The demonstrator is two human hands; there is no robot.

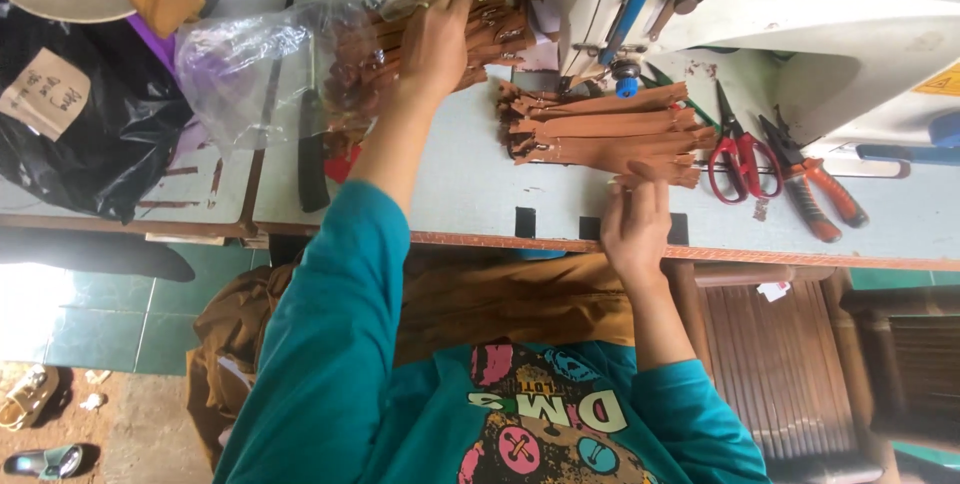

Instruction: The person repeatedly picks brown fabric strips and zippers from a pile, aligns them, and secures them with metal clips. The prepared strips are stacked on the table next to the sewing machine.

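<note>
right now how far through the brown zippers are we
Done: a pile of brown zippers lies on the table by the sewing machine. In hand: the left hand grips a thick zipper bundle at the clear bag; the right hand, open, is at the pile's edge. Left: that bundle.

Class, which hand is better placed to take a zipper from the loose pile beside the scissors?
Right: the right hand lies beside the loose pile; the left hand grips the bagged bundle, farther away.

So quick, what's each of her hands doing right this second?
Left hand: closed over a bundle of brown zippers by the clear plastic bag.
Right hand: open, fingertips at the loose zipper pile; holding nothing visible.
</note>
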